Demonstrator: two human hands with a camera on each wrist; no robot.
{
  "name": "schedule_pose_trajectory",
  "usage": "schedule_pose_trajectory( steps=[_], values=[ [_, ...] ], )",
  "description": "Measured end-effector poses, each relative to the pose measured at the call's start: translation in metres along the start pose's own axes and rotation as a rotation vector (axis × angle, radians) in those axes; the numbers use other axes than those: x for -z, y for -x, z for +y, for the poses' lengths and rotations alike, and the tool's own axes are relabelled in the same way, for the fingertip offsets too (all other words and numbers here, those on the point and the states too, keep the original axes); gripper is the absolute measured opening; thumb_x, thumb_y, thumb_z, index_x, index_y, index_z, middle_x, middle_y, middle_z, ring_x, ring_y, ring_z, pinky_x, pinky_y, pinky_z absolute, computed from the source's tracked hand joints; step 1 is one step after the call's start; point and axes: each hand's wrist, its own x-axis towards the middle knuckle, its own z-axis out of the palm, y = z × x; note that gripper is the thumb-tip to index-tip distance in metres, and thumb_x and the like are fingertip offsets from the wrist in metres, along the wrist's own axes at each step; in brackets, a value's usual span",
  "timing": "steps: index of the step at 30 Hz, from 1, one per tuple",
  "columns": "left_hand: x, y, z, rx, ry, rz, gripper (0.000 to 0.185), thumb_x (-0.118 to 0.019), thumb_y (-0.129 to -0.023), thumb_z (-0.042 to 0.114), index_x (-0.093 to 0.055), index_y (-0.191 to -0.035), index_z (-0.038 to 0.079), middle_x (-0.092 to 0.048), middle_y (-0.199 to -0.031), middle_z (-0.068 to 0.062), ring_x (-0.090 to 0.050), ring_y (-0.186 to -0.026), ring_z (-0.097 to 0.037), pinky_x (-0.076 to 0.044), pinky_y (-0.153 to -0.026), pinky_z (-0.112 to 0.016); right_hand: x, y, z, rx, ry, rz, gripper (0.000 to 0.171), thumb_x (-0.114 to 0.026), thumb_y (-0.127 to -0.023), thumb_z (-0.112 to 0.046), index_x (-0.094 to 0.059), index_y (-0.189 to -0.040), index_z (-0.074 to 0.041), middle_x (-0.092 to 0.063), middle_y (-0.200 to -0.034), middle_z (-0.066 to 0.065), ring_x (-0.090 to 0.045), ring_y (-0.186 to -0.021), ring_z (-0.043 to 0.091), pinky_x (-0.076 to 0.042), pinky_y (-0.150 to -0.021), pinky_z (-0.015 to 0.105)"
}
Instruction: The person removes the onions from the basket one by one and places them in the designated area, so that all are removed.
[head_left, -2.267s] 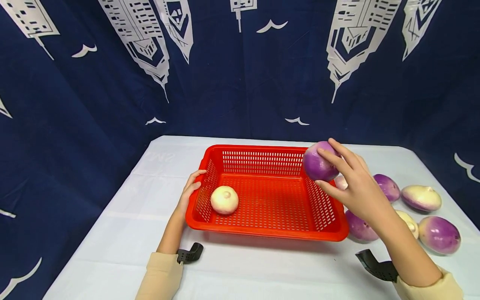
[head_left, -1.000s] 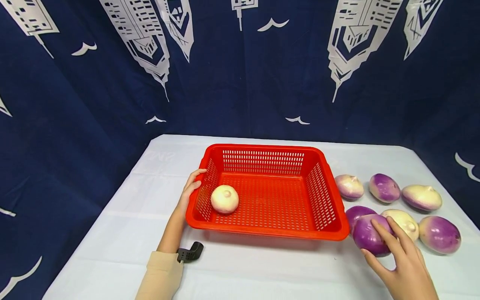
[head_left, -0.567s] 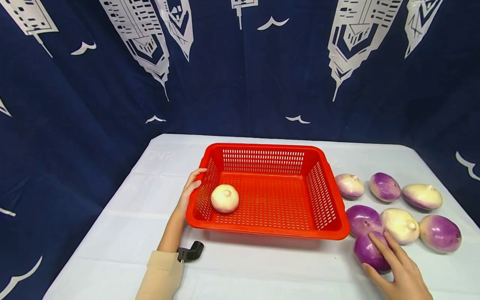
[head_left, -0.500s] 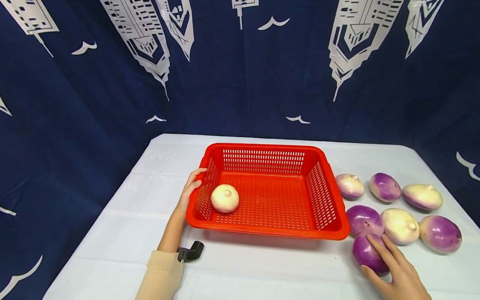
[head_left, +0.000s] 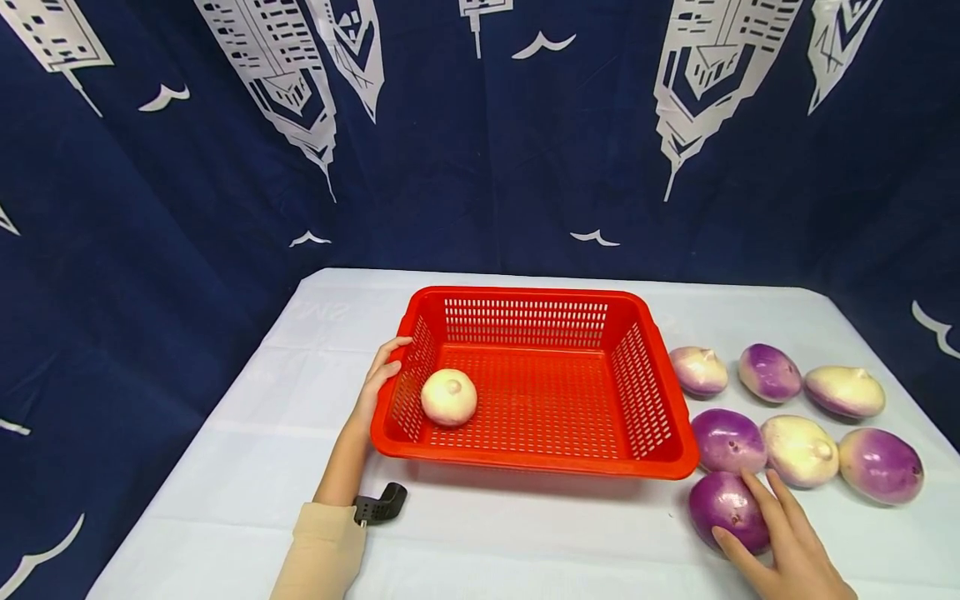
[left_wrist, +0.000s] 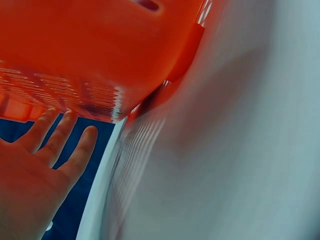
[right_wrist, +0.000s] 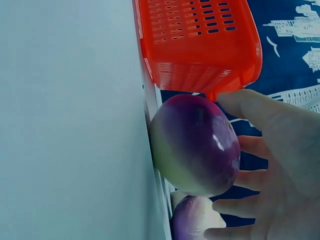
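On the white table a purple turnip (head_left: 726, 510) rests beside my right hand (head_left: 791, 550). The fingers and thumb are spread loosely about its right side; in the right wrist view, the turnip (right_wrist: 195, 145) sits in front of the slack, parted fingers (right_wrist: 250, 180). At the left end of the red plastic basket (head_left: 536, 462), my left hand (head_left: 378, 383) rests against the rim. The left wrist view has that hand's fingers (left_wrist: 57, 137) nearly straight, tips at the basket wall. One pale turnip (head_left: 448, 397) lies inside the basket, at its left.
Several purple-and-white turnips stand right of the basket, among them a purple one (head_left: 727, 440) touching or nearly touching the one by my hand, a cream one (head_left: 797, 450) and a purple one (head_left: 879, 467). A dark blue printed cloth (head_left: 487, 167) hangs behind the table.
My right hand has brought the purple turnip from above the basket's right end down to the table, front of the row. Its fingers have since loosened. The left hand has stayed put.
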Motion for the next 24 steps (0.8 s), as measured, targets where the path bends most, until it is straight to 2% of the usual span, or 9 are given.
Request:
schedule_pose_trajectory(
  steps=[3,6,9,13,15,24],
  values=[
    [0.0,0.0,0.0,-0.003,0.005,-0.001,0.039,-0.024,-0.089,0.008,-0.034,-0.127,0.011,-0.036,-0.125,-0.006,-0.041,-0.109,-0.017,-0.039,-0.088,-0.023,0.002,0.0,-0.005,0.009,0.019,0.041,0.081,-0.06,-0.083,-0.039,-0.014,-0.145,-0.012,-0.011,-0.145,0.03,-0.02,-0.124,0.055,-0.026,-0.081,0.071],
    [0.0,-0.001,0.0,-0.008,0.005,-0.003,0.04,-0.023,-0.088,0.007,-0.034,-0.127,0.01,-0.036,-0.125,-0.007,-0.041,-0.109,-0.016,-0.039,-0.087,-0.023,0.004,0.0,-0.012,0.037,0.019,0.114,0.078,-0.062,-0.082,-0.036,-0.02,-0.144,-0.013,-0.016,-0.146,0.027,-0.03,-0.116,0.055,-0.025,-0.084,0.068],
    [0.0,-0.001,0.0,-0.011,0.002,-0.005,0.041,-0.022,-0.088,0.006,-0.032,-0.128,0.008,-0.035,-0.125,-0.006,-0.04,-0.11,-0.017,-0.039,-0.088,-0.023,0.008,-0.002,-0.019,0.064,0.001,0.167,0.074,-0.063,-0.083,-0.033,-0.024,-0.144,-0.016,-0.021,-0.145,0.025,-0.032,-0.112,0.054,-0.019,-0.092,0.067],
    [0.0,0.0,0.0,-0.007,0.004,-0.001,0.042,-0.022,-0.088,0.006,-0.03,-0.13,0.006,-0.035,-0.126,-0.006,-0.039,-0.11,-0.018,-0.039,-0.088,-0.023,0.013,-0.006,-0.028,0.095,-0.02,0.198,0.069,-0.06,-0.085,-0.03,-0.026,-0.143,-0.015,-0.023,-0.144,0.024,-0.025,-0.122,0.052,-0.006,-0.104,0.063],
    [0.0,0.0,0.0,-0.008,0.008,-0.005,0.042,-0.022,-0.088,0.006,-0.029,-0.13,0.005,-0.034,-0.126,-0.007,-0.039,-0.11,-0.018,-0.038,-0.088,-0.024,0.014,-0.008,-0.033,0.121,-0.036,0.226,0.066,-0.06,-0.085,-0.027,-0.029,-0.142,-0.014,-0.025,-0.144,0.024,-0.023,-0.127,0.05,-0.004,-0.107,0.06],
    [0.001,0.0,0.0,-0.01,0.001,-0.014,0.042,-0.022,-0.088,0.006,-0.029,-0.13,0.005,-0.032,-0.127,-0.009,-0.039,-0.11,-0.018,-0.038,-0.089,-0.025,0.023,-0.015,-0.062,0.144,-0.149,0.275,0.06,-0.059,-0.086,-0.023,-0.034,-0.14,-0.018,-0.028,-0.146,0.018,-0.023,-0.13,0.047,-0.012,-0.1,0.067]
  ],
)
